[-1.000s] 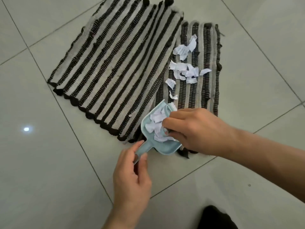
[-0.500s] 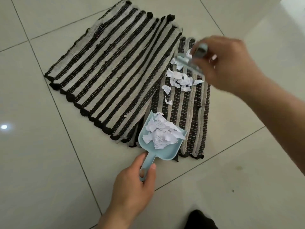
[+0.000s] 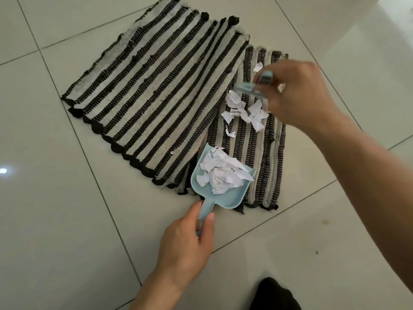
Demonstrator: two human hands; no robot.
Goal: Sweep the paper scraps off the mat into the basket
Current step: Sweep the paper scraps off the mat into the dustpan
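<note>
L hand [image 3: 185,238] grips the handle of a light-blue dustpan [image 3: 220,189] w/ its mouth on the striped mat [image 3: 156,90], a heap of paper scraps [image 3: 221,172] inside. R hand [image 3: 299,95] grasps a small blue brush [image 3: 250,87] just above more scraps [image 3: 244,110] lying on the mat's right part; all on the tiled floor [image 3: 55,220].

view: just the one head cam, so no overlap
angle: looking steeply down at the tiled floor [image 3: 67,220]
closeness: near (arm's reach), striped mat [image 3: 156,90] fills the upper middle
</note>
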